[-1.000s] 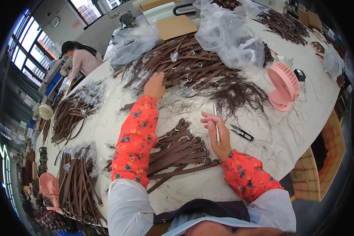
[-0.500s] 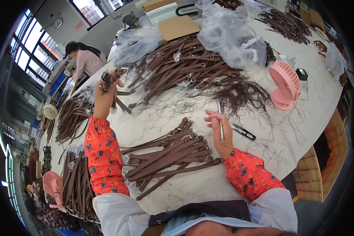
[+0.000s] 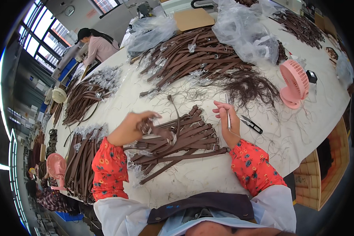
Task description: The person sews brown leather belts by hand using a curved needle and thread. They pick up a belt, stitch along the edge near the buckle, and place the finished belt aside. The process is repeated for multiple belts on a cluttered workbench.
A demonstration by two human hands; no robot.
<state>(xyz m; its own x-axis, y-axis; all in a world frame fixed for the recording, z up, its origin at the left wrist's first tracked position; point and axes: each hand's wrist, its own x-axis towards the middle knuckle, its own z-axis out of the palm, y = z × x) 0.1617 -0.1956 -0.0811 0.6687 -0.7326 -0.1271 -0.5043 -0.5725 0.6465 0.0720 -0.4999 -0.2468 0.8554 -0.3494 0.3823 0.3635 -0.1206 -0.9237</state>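
My left hand (image 3: pixel 126 129) is closed around a brown belt (image 3: pixel 177 118) with a metal buckle, held over the near pile of brown belts (image 3: pixel 185 144); the fingers are partly blurred. One end of that belt curves up beyond the pile. At the pile's right side, my right hand (image 3: pixel 232 125) grips a slim silver pen-like tool (image 3: pixel 227 102), pointing away from me. Its exact kind is unclear. Black thread snips (image 3: pixel 252 124) lie on the table just right of this hand.
A large heap of belts (image 3: pixel 200 55) with clear plastic bags (image 3: pixel 247 35) spreads at the back. Beside it lies a tangle of dark threads (image 3: pixel 249 88). A pink fan (image 3: pixel 294 83) stands right. More belts (image 3: pixel 84 157) lie left. Another person (image 3: pixel 100 47) works at the far left.
My left hand has come down and right from the far left, bringing the belt over the near pile. My right hand keeps the silver tool. The whole view has shifted slightly.
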